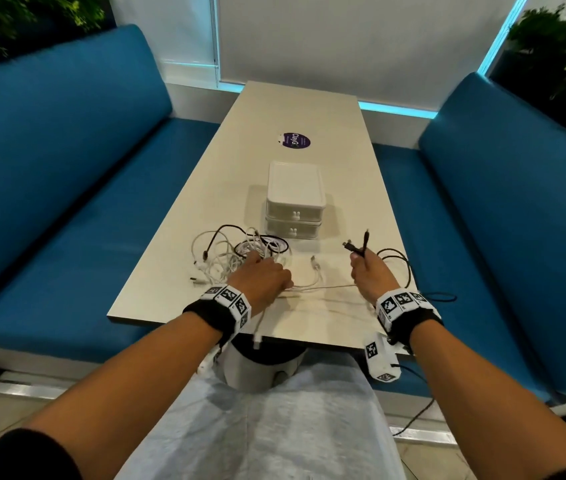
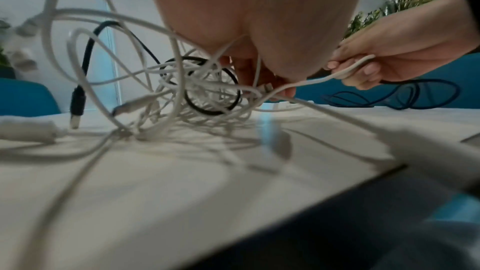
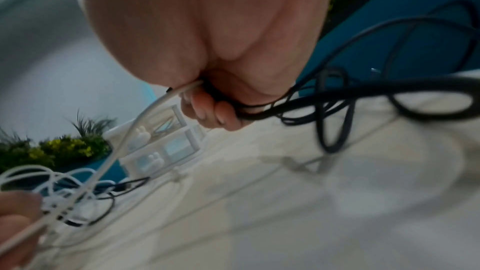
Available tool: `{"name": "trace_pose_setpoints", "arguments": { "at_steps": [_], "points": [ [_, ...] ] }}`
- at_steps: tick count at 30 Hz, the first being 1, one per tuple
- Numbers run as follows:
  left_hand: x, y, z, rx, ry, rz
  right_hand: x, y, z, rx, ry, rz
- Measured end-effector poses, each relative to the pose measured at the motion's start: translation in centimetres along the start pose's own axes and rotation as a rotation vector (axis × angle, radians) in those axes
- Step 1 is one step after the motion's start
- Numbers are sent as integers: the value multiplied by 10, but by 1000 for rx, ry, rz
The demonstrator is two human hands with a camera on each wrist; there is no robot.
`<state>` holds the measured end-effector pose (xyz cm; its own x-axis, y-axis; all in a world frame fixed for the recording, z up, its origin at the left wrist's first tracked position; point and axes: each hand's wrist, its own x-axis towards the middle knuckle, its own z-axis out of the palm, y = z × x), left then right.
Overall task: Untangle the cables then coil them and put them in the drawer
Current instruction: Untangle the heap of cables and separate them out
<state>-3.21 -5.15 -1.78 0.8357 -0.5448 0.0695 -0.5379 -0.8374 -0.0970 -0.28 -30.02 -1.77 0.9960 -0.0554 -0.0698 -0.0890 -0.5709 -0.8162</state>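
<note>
Head view: a snarl of white and black cables (image 1: 236,258) lies on the table (image 1: 309,109) just before the closed white drawer unit (image 1: 295,199). The left hand (image 1: 264,277) curls into it, gripping white strands. The right hand (image 1: 371,275) clenches a black cable (image 1: 395,261) plus one white lead (image 3: 145,118). Wrist views are blurred; fingertips partly hidden.

The left hand (image 1: 263,276) covers the middle of the cable tangle (image 1: 229,258), hiding its fingertips. A black cable (image 1: 397,268) drops below the tabletop (image 1: 309,126) edge. Both wrist views are blurred up close.
</note>
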Motion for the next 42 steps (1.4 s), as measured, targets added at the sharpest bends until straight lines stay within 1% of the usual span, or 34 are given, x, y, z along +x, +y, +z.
{"name": "trace_pose_setpoints", "arguments": {
  "at_steps": [3, 5, 7, 9, 12, 14, 16, 20, 22, 24, 25, 27, 29, 36, 39, 41, 42],
  "points": [
    [-3, 0, 3, -17, 29, 7, 1, 8, -6, -59, 10, 15],
    [-4, 6, 8, 16, 47, 54, 1, 5, -1, -50, 6, 24],
    [-4, 8, 12, 86, 43, 103, 1, -2, 5, -24, -12, 18],
    [-2, 8, 18, 121, 38, 117, -3, -15, 11, 48, -44, -3],
    [2, 10, 22, 156, 58, 126, -14, -40, 21, 165, -130, -76],
    [7, 13, 22, 184, 84, 137, -20, -55, 32, 189, -211, -142],
    [8, 14, 22, 203, 77, 141, -22, -63, 43, 180, -263, -185],
    [9, 13, 24, 169, 50, 185, -22, -71, 55, 112, -303, -238],
    [10, 13, 25, 164, 45, 184, -26, -75, 56, 93, -321, -251],
    [12, 10, 27, 170, -27, 167, -30, -73, 55, -13, -346, -279],
    [12, 9, 26, 173, -54, 152, -31, -69, 52, -118, -359, -301],
    [9, 5, 22, 172, -55, 115, -33, -56, 44, -434, -377, -335],
    [5, 3, 19, 169, -55, 106, -35, -40, 34, -655, -361, -324],
    [0, 3, 15, 107, -18, 48, -28, -9, -9, -1053, -147, -224],
    [-1, 3, 12, 132, -3, 45, -23, -4, -21, -1088, -50, -134],
    [0, 4, 10, 124, -44, 22, -25, -8, -14, -1029, -25, -86],
    [1, 5, 8, 121, -65, 13, -26, -12, -8, -963, -15, -64]
  ]
}}
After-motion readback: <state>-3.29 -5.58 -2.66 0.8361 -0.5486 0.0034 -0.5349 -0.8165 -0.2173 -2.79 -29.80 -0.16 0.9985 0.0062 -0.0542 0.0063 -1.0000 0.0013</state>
